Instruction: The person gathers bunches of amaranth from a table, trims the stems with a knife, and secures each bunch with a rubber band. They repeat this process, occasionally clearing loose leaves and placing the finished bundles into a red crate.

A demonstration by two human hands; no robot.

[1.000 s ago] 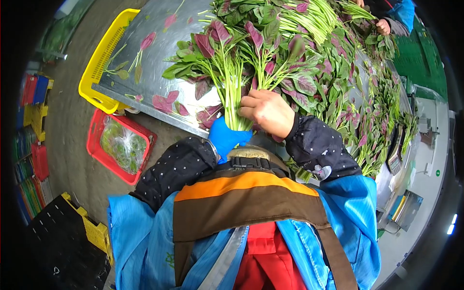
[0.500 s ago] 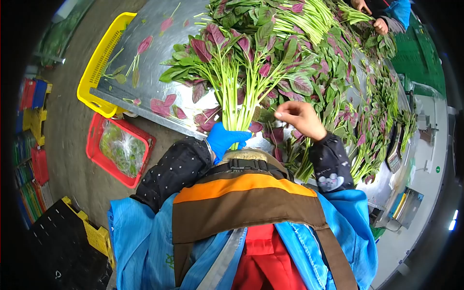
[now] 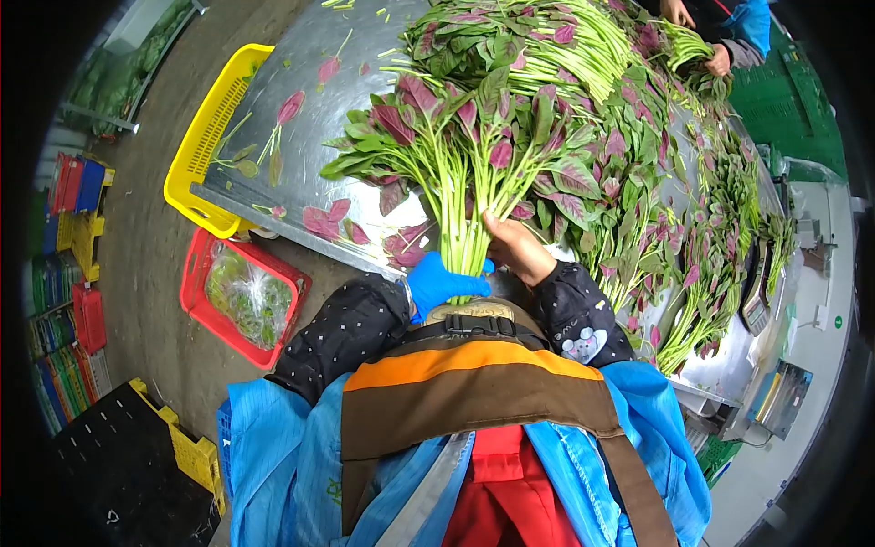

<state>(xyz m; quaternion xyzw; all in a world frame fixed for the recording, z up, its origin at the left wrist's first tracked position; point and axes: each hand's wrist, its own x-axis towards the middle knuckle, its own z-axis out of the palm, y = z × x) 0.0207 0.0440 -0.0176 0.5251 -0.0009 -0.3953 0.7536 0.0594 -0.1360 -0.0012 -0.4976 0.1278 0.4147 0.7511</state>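
Observation:
My left hand, in a blue glove, is wrapped around the lower stems of a bunch of red amaranth. The bunch stands upright close to my waist, its green and purple leaves fanned out at the top. Against the right side of the stems, just above the glove, rests my bare right hand; its thumb lies on the stems and its other fingers are partly hidden behind them. Behind the bunch, more amaranth is heaped on the metal table.
Loose leaves and stalks lie at the table's left. A yellow basket sits at that edge, with a red crate holding bagged greens below. A scale stands at the right. Another person's hand holds stalks at the far right.
My right hand has come down and left from beside the bunch onto its stems. My left hand keeps its hold. The whole view has shifted slightly.

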